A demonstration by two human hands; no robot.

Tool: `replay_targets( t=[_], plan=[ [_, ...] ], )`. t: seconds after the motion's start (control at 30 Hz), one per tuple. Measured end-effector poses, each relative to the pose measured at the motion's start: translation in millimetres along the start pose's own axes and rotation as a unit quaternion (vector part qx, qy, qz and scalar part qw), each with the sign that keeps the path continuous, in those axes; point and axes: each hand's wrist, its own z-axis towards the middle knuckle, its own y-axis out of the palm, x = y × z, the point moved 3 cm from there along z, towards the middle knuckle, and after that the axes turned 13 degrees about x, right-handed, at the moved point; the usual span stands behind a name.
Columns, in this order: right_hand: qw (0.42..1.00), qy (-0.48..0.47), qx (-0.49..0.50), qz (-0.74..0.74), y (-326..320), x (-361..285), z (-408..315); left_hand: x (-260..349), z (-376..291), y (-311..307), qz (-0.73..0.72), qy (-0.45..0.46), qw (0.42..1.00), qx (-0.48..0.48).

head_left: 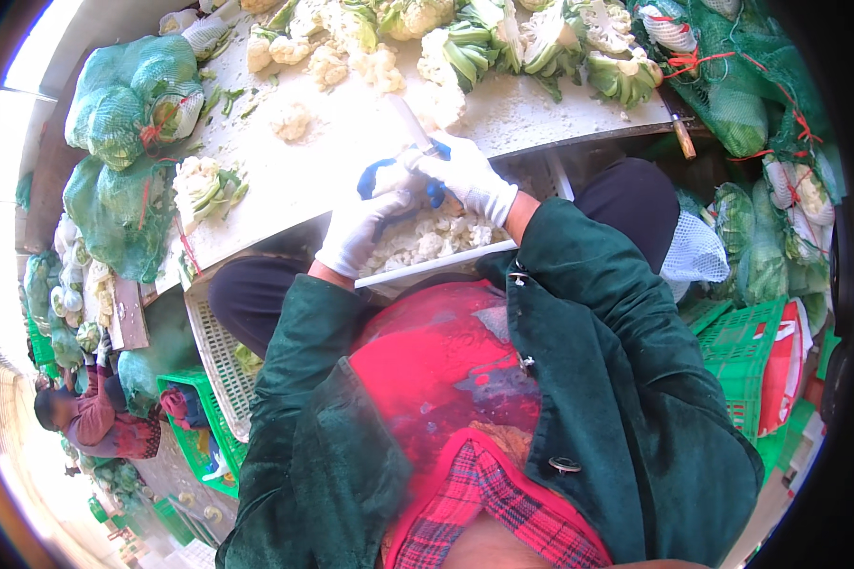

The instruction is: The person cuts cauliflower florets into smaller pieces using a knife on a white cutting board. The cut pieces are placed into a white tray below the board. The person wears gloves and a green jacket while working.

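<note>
Both hands wear white gloves with blue-coated palms. My right hand [470, 174] is closed around a knife [409, 122], its blade pointing away from me over the table edge. Just left of it, my left hand [370, 224] grips a pale cauliflower piece [393, 178], partly hidden by the fingers and washed out by glare. Below both hands, between my knees, a white crate [438, 262] contains many small cauliflower florets [438, 238]. Loose florets [290, 121] lie on the white table [277, 178] ahead.
Cauliflower heads with green leaves [548, 43] are heaped at the table's far side. Green net bags [135, 99] sit at left, with more net bags [736, 107] at right. A wooden-handled tool [683, 139] lies by the right edge. Green crates [744, 363] stand behind; another person [107, 419] works at left.
</note>
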Motion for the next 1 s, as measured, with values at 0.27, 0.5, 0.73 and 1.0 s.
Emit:
replay_targets(
  t=[0.27,0.5,0.73,1.0],
  plan=[
    [0.958,-0.27,0.053,-0.073,4,-7,-10,-14,1,10,-0.016,-0.006,0.998,0.056],
    [0.985,-0.152,0.079,-0.001,-4,0,-11,-19,10,-8,-0.094,-0.063,0.988,0.101],
    [0.99,-0.124,0.061,-0.017,-7,11,-3,-10,9,-7,-0.063,-0.039,0.997,-0.012],
    [0.99,0.058,0.062,0.109,-2,26,-2,-21,14,-4,-0.127,-0.051,0.988,0.068]
  ],
)
